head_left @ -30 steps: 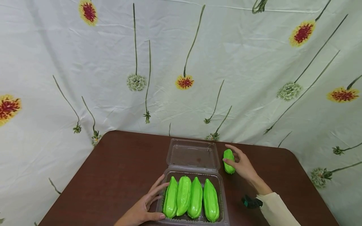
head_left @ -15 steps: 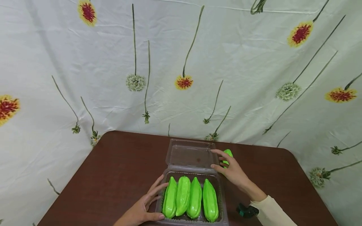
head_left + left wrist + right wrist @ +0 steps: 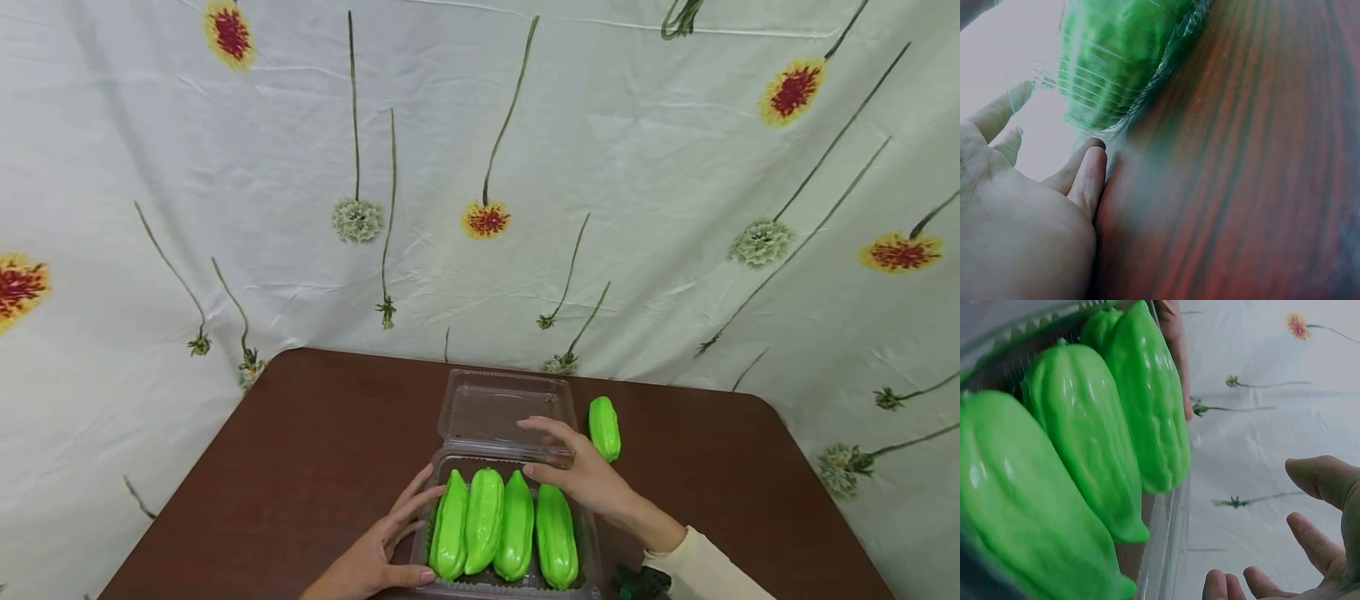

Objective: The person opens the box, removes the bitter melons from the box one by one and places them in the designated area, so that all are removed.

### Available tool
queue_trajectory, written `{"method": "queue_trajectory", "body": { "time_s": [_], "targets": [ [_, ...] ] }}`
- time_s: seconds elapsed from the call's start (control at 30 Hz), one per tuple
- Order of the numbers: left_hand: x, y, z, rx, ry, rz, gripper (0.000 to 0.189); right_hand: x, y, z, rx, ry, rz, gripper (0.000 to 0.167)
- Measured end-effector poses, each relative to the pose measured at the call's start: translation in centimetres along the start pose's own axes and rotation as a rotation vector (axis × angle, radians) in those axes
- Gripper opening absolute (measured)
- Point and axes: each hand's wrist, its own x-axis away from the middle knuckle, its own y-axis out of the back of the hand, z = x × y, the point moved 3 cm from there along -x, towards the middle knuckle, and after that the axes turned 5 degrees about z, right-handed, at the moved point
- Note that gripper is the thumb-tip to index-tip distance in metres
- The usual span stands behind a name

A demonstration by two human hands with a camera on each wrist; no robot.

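Observation:
A clear plastic clamshell box [image 3: 592, 552] stands with its lid [image 3: 487, 406] folded back, away from the person. Inside lie several glossy, ridged green gourd-like vegetables [image 3: 484, 521], side by side with narrow tips. My left hand [image 3: 375, 546] rests along the box's left side, fingers extended against the wall and thumb at the front corner. Over the box's back right part hovers my right hand [image 3: 588, 477], its fingers spread and holding nothing; it hides part of the hinge and overlaps a vegetable tip in the head view. One more green vegetable [image 3: 604, 429] lies on the table, right of the lid.
The dark reddish-brown table [image 3: 330, 433] has rounded far corners. Right behind it hangs a white cloth [image 3: 420, 167] printed with flowers. A black device [image 3: 641, 582] is on the right wrist near the cream sleeve [image 3: 705, 571].
My right hand has left the loose vegetable on the right and moved left and nearer, over the box. That vegetable stays on the table. The left hand has kept its place.

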Motion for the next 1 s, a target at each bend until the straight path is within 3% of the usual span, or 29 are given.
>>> {"method": "queue_trajectory", "body": {
  "time_s": [0.3, 0.57, 0.77, 1.0],
  "targets": [
    [-0.1, 0.0, -0.2, -0.002, -0.020, 0.014, 0.081, 0.1, -2.4, 0.3, -0.040, 0.024, 0.099, 0.055],
    [0.2, 0.0, -0.1, 0.019, 0.066, -0.008, 0.081, -0.1, -4.4, 0.2, -0.019, 0.036, 0.135, 0.056],
    [0.3, 0.1, -0.2, 0.006, -0.003, 0.009, 0.080, -0.4, -5.3, 0.0, 0.045, 0.024, 0.141, 0.054],
    [0.2, 0.0, -0.3, 0.050, 0.003, 0.021, 0.081, -0.4, -6.0, -0.1, 0.075, 0.026, 0.157, 0.055]
  ]
}}
